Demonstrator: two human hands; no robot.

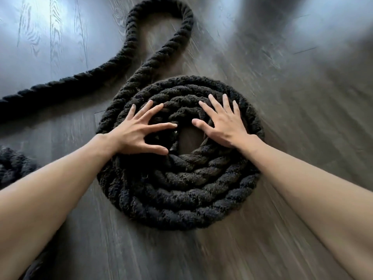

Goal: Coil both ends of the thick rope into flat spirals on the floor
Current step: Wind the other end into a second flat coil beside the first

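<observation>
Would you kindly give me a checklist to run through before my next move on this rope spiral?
1. Left hand pressing the inner turns: ok.
2. Right hand spread flat on the inner turns: ok.
3. Rope spiral lying flat, turns side by side: ok.
4. Centre wound tight: not ok, bare floor shows.
5. Loose rope free of knots: ok where visible.
6. Rope heap at left edge coiled: cannot tell.

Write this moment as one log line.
left hand: rests on spiral | right hand: rests on spiral | rope tail: uncoiled
</observation>
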